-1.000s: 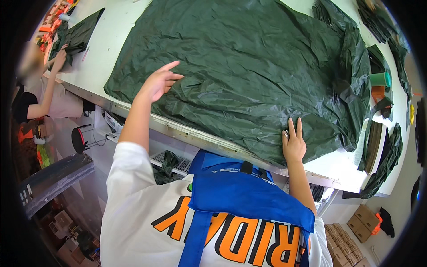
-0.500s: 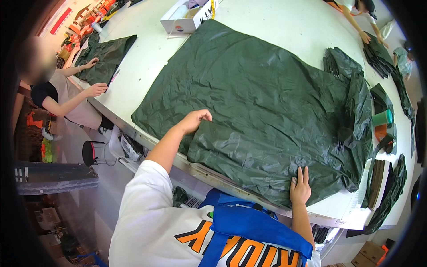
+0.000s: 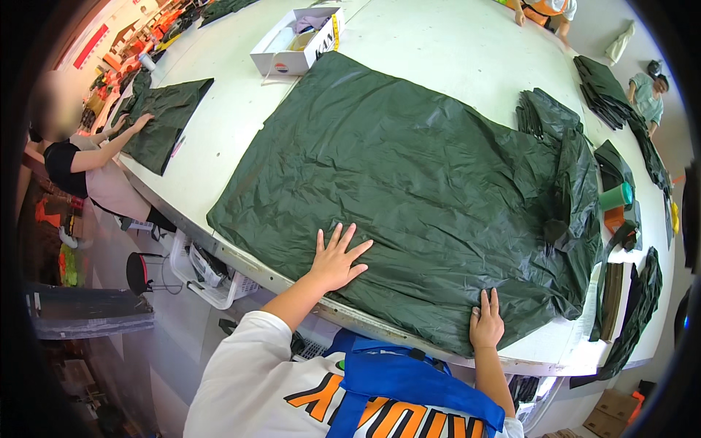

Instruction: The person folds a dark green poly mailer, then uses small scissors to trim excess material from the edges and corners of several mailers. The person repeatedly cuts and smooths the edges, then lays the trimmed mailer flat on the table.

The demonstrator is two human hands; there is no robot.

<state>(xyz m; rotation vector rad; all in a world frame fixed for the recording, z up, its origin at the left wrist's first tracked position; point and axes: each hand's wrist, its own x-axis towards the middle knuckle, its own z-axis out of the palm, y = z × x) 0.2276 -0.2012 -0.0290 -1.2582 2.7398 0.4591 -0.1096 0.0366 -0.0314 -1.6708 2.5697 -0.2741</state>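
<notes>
A large dark green sheet of thin, shiny, creased fabric (image 3: pixel 394 160) spreads over the white table in front of me. My left hand (image 3: pixel 338 259) lies on its near part, palm down with fingers spread, holding nothing. Farther right, my right hand (image 3: pixel 486 325) rests flat on the sheet close to the near table edge, fingers stretched out. At the right end the fabric is bunched into thick folds (image 3: pixel 573 190). Whether the sheet is a garment or a plain piece, I cannot tell.
An open white box (image 3: pixel 281 64) with odds and ends stands beyond the sheet. To the right are a green roll (image 3: pixel 615 197) and more dark green pieces (image 3: pixel 602 84). A co-worker (image 3: pixel 73 157) handles another green piece (image 3: pixel 168 120) on the left. Other people stand across the table.
My left hand has gone from curled fingers at a raised fabric edge to lying flat and spread. The near fabric is flatter. My right hand stays almost in place.
</notes>
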